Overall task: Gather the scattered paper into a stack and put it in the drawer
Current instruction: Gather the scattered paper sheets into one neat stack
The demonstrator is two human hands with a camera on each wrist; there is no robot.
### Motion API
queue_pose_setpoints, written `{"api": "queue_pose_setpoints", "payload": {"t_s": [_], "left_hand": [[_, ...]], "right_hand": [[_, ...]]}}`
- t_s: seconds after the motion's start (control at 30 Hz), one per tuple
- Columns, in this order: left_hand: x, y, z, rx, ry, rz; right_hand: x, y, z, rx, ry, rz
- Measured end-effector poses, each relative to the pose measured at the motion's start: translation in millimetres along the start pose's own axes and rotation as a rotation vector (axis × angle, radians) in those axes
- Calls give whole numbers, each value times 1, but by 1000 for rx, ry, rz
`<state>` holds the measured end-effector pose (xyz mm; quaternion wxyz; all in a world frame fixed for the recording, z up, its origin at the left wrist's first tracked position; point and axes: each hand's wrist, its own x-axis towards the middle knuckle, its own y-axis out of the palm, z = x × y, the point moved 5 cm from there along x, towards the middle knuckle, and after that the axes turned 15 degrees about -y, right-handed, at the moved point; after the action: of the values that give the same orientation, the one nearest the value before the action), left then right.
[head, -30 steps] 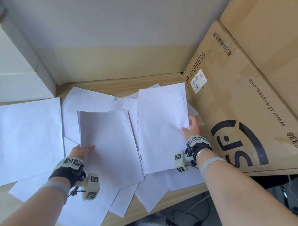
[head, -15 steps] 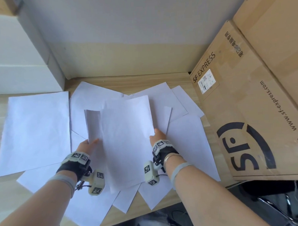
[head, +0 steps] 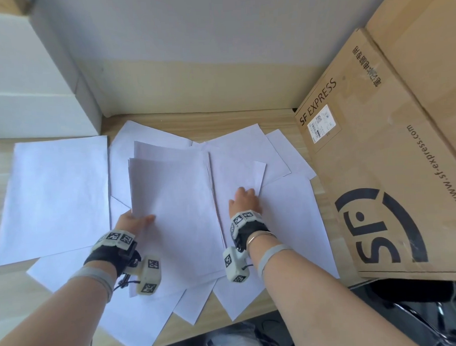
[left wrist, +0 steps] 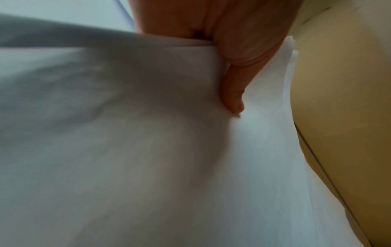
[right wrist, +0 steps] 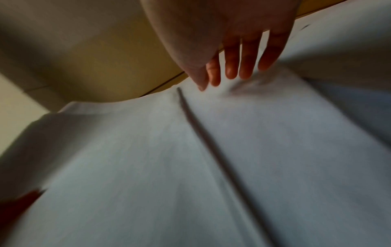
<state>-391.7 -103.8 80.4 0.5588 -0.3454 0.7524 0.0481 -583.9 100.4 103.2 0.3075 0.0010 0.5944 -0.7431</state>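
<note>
Several white paper sheets lie scattered and overlapping on the wooden desk (head: 151, 124). My left hand (head: 135, 218) pinches the left edge of a small gathered stack (head: 176, 211), thumb on top. In the left wrist view the thumb (left wrist: 234, 93) presses the stack (left wrist: 148, 150) against the fingers beneath. My right hand (head: 245, 198) lies with straight fingers on a loose sheet (head: 234, 170) just right of the stack. The right wrist view shows these fingers (right wrist: 243, 63) touching the paper (right wrist: 232, 150). No drawer is in view.
A big SF Express cardboard box (head: 378, 179) stands along the right side of the desk. A white box (head: 36, 110) sits at the back left, with a separate sheet (head: 55, 196) in front of it. Some sheets overhang the desk's front edge.
My right hand brought a sheet leftward onto the stack held by my left hand, let it go, and now rests flat on another sheet to the right.
</note>
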Motion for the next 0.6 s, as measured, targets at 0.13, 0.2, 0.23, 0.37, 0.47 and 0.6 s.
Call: {"api": "queue_pose_setpoints", "payload": {"t_s": [0.13, 0.2, 0.23, 0.37, 0.47, 0.6], "left_hand": [[14, -9, 4, -42, -16, -8], [18, -10, 5, -44, -15, -10], [15, -9, 4, -37, -20, -10], [7, -5, -1, -30, -12, 1], [3, -2, -5, -37, -2, 13], [1, 1, -9, -42, 13, 30]], "right_hand": [[0, -11, -35, 187, 277, -56], [0, -9, -41, 286, 332, -32], [-1, -7, -42, 318, 350, -17], [-3, -5, -40, 418, 382, 21], [0, -8, -41, 391, 332, 92], [2, -21, -55, 376, 335, 114]]}}
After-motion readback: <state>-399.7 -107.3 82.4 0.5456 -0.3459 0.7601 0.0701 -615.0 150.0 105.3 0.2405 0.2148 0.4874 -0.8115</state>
